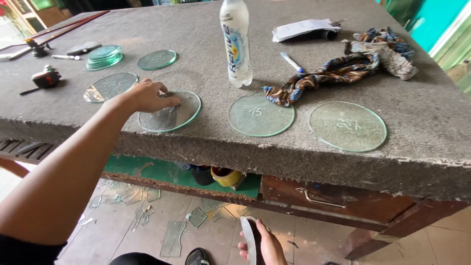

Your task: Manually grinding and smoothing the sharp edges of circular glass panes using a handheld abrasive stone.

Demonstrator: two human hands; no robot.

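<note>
My left hand (147,95) reaches out over the felt-covered table (304,157) and rests its fingers on a round glass disc (179,115) near the front edge. My right hand (265,245) hangs low below the table and grips a curved offcut of glass (249,240) upright. Two more round glass discs lie to the right along the front edge, one in the middle (261,114) and one further right (347,126).
A plastic drink bottle (236,41) stands behind the discs. A patterned rag (353,61), a pen (292,62) and folded paper (304,28) lie at the back right. More discs, a stack (103,57) and tools sit at the left. Glass shards (196,216) litter the floor.
</note>
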